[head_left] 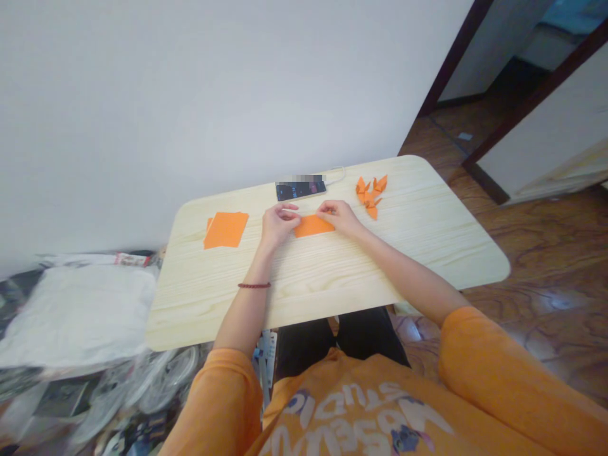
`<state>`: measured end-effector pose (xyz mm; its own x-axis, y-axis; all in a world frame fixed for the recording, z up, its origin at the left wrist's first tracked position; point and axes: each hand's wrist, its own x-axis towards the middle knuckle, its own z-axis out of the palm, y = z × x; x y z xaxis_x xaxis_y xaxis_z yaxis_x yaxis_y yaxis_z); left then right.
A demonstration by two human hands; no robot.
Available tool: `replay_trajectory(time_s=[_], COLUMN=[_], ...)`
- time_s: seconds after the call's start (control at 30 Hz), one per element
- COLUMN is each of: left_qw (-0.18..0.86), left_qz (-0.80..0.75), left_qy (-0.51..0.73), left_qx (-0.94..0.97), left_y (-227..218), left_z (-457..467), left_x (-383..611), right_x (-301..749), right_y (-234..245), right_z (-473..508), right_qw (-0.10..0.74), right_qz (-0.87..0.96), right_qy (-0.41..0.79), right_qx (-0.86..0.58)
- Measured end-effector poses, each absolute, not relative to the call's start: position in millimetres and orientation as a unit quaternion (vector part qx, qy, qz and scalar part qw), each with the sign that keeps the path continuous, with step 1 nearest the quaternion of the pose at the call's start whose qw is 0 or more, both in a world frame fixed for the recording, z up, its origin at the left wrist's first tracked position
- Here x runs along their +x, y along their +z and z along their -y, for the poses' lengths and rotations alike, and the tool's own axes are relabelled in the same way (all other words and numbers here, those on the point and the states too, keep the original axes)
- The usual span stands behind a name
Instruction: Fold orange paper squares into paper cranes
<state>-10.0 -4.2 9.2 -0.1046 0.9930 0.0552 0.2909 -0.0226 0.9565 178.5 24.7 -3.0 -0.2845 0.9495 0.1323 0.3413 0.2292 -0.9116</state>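
Orange sheet (314, 226) lies flat on the pale wood tabletop (308, 282), right between the person's two hands, and from here it looks like a plain piece with no shape worked into it. The left hand (280, 227) sits at its left end, fingers curled in and tips drawn together at the corner. That grip looks half-closed, but the fingers hide the contact, so I can't tell whether it is actually clenching the paper. The right hand (339, 218) rests at the other end with its fingertips (324, 208) on the sheet's upper edge. That grip looks released, lying on the paper and not closed around it.

A stack of orange squares (225, 230) sits further left on the tabletop, well apart from the left hand. Beyond the right hand, a small cluster of orange paper cranes (370, 196) sits near the far edge. A phone (300, 189) lies face up by that same edge, just beyond the hands, with a white cable (336, 175) running from it.

A dark red bracelet (254, 285) circles the left wrist, and the person's orange shirt (380, 405) fills the bottom of the view. A white cushion (78, 316) sits off to the left, and a wooden floor (546, 253) spreads to the right.
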Motion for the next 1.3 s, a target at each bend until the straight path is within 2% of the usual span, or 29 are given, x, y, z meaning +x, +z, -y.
replay_trajectory(time_s=[0.27,0.4,0.53,0.9,1.0,1.1,1.3], left_qw=[0.282,0.356,0.385,0.42,0.493,0.564,0.605], left_qz=[-0.604,-0.551,-0.556,-0.57,-0.55,-0.517,-0.495], left_qy=[0.506,0.482,0.436,0.498,0.479,0.439,0.444], left_qx=[0.548,0.581,0.594,0.5,0.474,0.472,0.438], left_y=[4.1,-1.3,-7.6,0.9,2.5,4.6,5.0], left_z=[-6.5,-3.8,-1.7,-8.2,-6.0,-2.3,0.2], left_x=[-28.8,-13.2,-4.0,-29.8,-26.3,-19.9,-13.0], right_x=[182.8,180.8,179.4,189.5,189.5,187.0,183.0], right_y=[-7.2,-6.6,-5.2,-0.9,3.7,7.0,7.4], right_z=[-30.5,-28.3,-26.7,-32.3,-27.8,-23.7,-20.7], right_qw=[0.394,0.402,0.402,0.43,0.435,0.398,0.339], right_qz=[0.643,0.642,0.646,0.561,0.568,0.595,0.62], right_qy=[0.435,0.459,0.459,0.469,0.524,0.592,0.627], right_qx=[-0.492,-0.465,-0.459,-0.53,-0.462,-0.37,-0.327])
